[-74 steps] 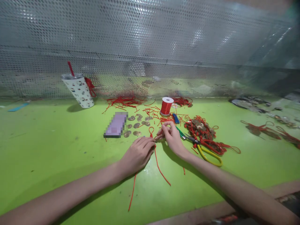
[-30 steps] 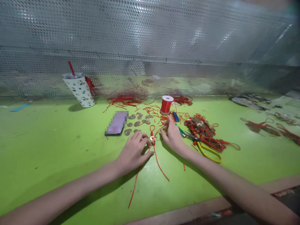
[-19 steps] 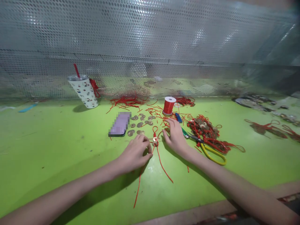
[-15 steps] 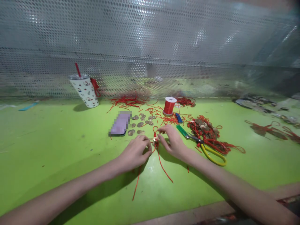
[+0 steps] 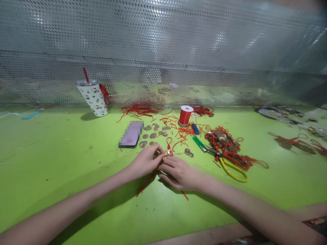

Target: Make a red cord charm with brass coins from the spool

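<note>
On the green table lies a red knotted cord (image 5: pixel 169 142) with a loop at its top and a brass coin (image 5: pixel 169 152) below the knot. My left hand (image 5: pixel 146 159) pinches the cord at the coin's left side, thumb and forefinger together. Just below the coin, my right hand (image 5: pixel 180 173) has its fingers bent over the cord, its fingertips close to the left hand's. What exactly these fingertips grip is partly hidden. Loose cord ends stick out beneath both hands toward the front, and another strand curves up to the right of the knot.
Several loose coins (image 5: pixel 153 135) lie beyond my hands beside a phone (image 5: pixel 131 134). A red cord spool (image 5: pixel 185 116), blue lighter (image 5: pixel 195 128), yellow-handled scissors (image 5: pixel 233 173) and a pile of corded coins (image 5: pixel 223 139) are to the right. A tumbler (image 5: pixel 93 98) stands back left.
My right hand has moved down from the knot's right side to below the coin, uncovering coins on the table. My left hand has shifted slightly up. A strand now curves right of the knot.
</note>
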A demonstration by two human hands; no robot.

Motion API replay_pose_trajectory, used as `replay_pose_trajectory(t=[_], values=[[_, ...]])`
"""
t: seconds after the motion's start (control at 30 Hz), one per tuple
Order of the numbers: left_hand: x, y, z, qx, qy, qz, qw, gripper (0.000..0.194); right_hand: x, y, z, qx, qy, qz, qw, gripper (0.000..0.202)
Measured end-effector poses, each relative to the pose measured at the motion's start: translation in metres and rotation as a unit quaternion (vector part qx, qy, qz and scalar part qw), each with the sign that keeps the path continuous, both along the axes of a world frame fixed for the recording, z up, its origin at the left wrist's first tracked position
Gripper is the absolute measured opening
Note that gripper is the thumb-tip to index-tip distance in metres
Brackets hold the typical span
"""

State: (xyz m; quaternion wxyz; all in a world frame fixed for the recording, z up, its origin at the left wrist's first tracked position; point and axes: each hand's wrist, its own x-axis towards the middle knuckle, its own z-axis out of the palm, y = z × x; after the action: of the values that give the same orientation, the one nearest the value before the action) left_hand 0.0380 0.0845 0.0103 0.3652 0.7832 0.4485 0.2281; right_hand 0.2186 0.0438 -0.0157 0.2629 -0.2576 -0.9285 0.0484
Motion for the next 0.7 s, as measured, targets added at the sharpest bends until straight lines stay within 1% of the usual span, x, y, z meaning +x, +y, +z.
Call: replay_pose_trajectory(t=[0.1,0.23,0.4,0.57,0.7], values=[[0.000,0.001,-0.001,0.001,0.002,-0.003,1.000,0.013,0.001,-0.001,0.002,-0.035,0.007,0.002,0.999,0.023],[-0.002,0.003,-0.003,-0.030,-0.026,-0.011,0.999,0.015,0.004,-0.002,0.002,-0.074,0.019,-0.010,0.997,0.026],[-0.001,0.004,-0.006,-0.055,-0.046,-0.012,0.997,0.015,0.011,-0.007,0.004,-0.090,0.007,-0.061,0.994,0.029],[-0.001,0.003,-0.007,-0.075,-0.053,-0.018,0.996,0.014,0.018,-0.016,0.007,-0.125,0.006,-0.144,0.982,0.017],[0.000,0.004,-0.010,-0.084,-0.062,-0.021,0.994,0.013,0.017,-0.018,0.001,-0.109,0.011,-0.167,0.980,0.006]])
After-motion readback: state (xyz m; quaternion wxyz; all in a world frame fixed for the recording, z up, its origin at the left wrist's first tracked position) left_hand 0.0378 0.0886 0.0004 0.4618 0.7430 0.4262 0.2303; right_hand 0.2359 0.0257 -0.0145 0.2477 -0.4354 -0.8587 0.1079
